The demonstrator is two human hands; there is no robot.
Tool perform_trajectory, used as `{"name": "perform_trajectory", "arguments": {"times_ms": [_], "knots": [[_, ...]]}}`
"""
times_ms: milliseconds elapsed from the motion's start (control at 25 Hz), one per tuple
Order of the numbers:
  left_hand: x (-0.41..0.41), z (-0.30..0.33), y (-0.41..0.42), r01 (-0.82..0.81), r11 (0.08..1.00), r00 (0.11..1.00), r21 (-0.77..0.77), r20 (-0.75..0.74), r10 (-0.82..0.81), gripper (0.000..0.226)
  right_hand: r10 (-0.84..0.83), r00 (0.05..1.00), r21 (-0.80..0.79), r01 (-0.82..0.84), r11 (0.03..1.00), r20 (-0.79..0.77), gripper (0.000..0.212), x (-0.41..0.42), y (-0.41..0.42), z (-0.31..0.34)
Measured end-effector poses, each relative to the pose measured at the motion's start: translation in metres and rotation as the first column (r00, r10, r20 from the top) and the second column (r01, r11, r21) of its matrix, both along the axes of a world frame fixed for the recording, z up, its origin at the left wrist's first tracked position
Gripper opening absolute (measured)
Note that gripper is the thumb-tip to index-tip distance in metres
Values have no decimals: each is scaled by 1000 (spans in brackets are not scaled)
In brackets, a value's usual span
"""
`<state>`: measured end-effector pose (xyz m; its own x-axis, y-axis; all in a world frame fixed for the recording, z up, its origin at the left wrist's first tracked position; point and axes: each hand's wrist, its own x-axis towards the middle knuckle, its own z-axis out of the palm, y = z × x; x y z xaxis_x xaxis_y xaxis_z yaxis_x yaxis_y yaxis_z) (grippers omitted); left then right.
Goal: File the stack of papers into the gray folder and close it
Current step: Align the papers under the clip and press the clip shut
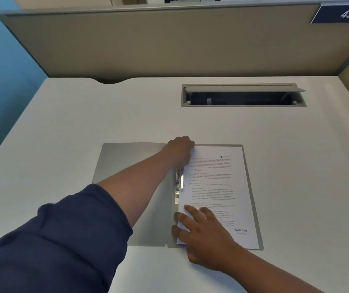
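The gray folder [127,163] lies open flat on the white desk. The stack of printed papers [215,187] rests on its right half, with a "RECEIVED" stamp near the lower right corner. A metal clip mechanism [178,182] runs along the folder's spine at the papers' left edge. My left hand [180,151] is curled over the top of the spine at the papers' upper left corner; its fingers are hidden underneath. My right hand [203,233] lies flat with fingers spread on the papers' lower left corner, pressing them down.
The white desk [63,127] extends all around the folder. A recessed cable tray [243,96] with its lid tilted up sits at the back right. A beige partition [148,43] with a "439" sign [347,14] closes the far side.
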<state>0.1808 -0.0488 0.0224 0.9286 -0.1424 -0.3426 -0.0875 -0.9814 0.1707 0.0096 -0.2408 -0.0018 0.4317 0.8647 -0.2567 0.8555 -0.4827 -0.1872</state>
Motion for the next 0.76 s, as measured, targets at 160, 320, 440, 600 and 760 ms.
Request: {"name": "perform_trajectory", "arguments": {"times_ms": [160, 320, 440, 600, 760], "knots": [[6, 1, -3, 15, 999, 1000, 47, -14, -14, 38, 6, 1000, 14, -6, 1000, 29, 45, 0, 8, -4], [9, 5, -4, 21, 999, 1000, 29, -20, -21, 31, -3, 999, 34, 2, 999, 48, 47, 0, 15, -6], [11, 8, -4, 46, 997, 998, 58, -32, -45, 32, 8, 999, 44, -10, 999, 48, 44, 2, 14, -5], [12, 9, -3, 43, 997, 999, 61, -33, -41, 32, 36, 997, 27, -38, 999, 74, 42, 5, 12, -3], [11, 8, -2, 36, 998, 999, 49, -23, -35, 31, 54, 996, 15, -55, 998, 72, 43, 4, 14, -3]]}}
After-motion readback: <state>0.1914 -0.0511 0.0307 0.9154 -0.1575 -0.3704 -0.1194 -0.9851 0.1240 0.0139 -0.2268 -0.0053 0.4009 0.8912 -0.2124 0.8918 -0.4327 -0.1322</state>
